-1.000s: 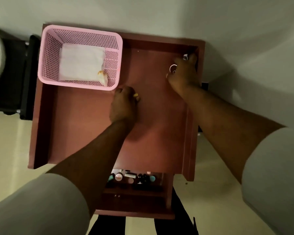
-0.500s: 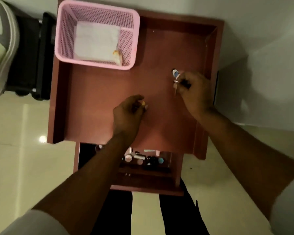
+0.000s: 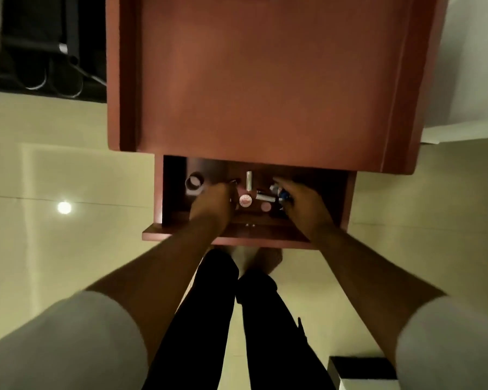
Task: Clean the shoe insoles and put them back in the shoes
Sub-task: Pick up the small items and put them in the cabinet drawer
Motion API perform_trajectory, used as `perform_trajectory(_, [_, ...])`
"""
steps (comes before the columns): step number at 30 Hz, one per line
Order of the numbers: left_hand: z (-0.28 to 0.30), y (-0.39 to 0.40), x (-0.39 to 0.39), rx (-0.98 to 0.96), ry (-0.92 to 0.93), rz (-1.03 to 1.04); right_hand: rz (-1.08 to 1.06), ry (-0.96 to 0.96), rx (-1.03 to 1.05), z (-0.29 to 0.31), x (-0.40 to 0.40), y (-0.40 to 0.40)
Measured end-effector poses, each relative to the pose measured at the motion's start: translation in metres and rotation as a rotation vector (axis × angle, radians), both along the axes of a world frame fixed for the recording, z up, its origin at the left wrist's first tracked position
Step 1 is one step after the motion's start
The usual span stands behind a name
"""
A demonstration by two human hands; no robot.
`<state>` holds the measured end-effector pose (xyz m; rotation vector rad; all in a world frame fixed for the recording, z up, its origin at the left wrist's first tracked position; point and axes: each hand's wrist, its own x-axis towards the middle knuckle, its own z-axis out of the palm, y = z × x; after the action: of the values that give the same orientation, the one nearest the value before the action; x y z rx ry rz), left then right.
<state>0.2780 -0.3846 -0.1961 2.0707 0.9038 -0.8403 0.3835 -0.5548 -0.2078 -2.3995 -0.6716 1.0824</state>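
Reddish-brown wood fills the upper part of the head view: we look straight down on the top of a small cabinet [image 3: 265, 80], and below its front edge a drawer [image 3: 226, 237] stands pulled out. Both our hands are down in that drawer. Our left hand [image 3: 212, 204] sits at the left-centre with its fingers curled downward among the small items; whether it grips anything we cannot tell, since the fingertips are hidden in shadow. Our right hand [image 3: 302, 204] is at the right side, its fingers curled round a small blue-and-white object [image 3: 278, 191] that is too blurred to name. Between the two hands lie a round red-and-white lid [image 3: 245, 200], a second, pinkish round lid [image 3: 265, 206] just beside it, and a slim silver tube [image 3: 249, 180] standing farther back. A grey cylindrical cap [image 3: 194, 183] rests near the drawer's left wall. Below the drawer we see our black trousers [image 3: 209, 319] and the pale tiled floor [image 3: 68, 249]. Neither insoles nor shoes appear in this view.
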Motion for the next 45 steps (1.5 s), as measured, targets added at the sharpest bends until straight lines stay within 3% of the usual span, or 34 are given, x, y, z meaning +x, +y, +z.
perform_trajectory(7, [-0.065, 0.011, 0.025, 0.245, -0.077, -0.024, 0.095, 0.004, -0.061, -0.055, 0.003, 0.038])
perform_trajectory(13, [-0.094, 0.024, 0.016, 0.226, -0.101, -0.020, 0.149, -0.083, -0.075, -0.067, 0.002, 0.037])
perform_trajectory(16, [-0.071, 0.024, 0.001, 0.220, -0.173, 0.007, 0.059, -0.170, -0.028, -0.048, -0.004, 0.023])
perform_trajectory(19, [-0.015, 0.011, -0.027, 0.135, -0.379, -0.013, 0.012, -0.106, 0.055, -0.013, -0.014, -0.003])
perform_trajectory(23, [0.026, -0.008, -0.081, 0.098, -0.447, -0.405, 0.223, 0.186, -0.006, 0.025, -0.024, -0.051])
perform_trajectory(25, [0.022, -0.012, -0.096, 0.176, -0.450, -0.541, 0.324, 0.092, -0.029, 0.030, -0.029, -0.063])
perform_trajectory(29, [0.018, -0.012, -0.090, 0.361, -0.611, -0.552, 0.490, -0.409, 0.069, 0.032, -0.035, -0.059])
perform_trajectory(35, [0.018, 0.004, -0.045, 0.574, -0.708, -0.443, 0.249, -0.913, -0.088, 0.034, -0.029, -0.030])
perform_trajectory(38, [0.022, 0.020, -0.006, 0.724, -0.658, -0.394, 0.157, -1.115, -0.126, 0.031, 0.001, 0.006])
perform_trajectory(40, [0.022, 0.034, 0.018, 0.727, -0.560, -0.375, 0.158, -1.134, -0.163, 0.034, 0.025, 0.027])
perform_trajectory(45, [0.013, 0.046, 0.042, 0.628, -0.414, -0.496, 0.350, -0.844, -0.092, 0.020, 0.040, 0.027])
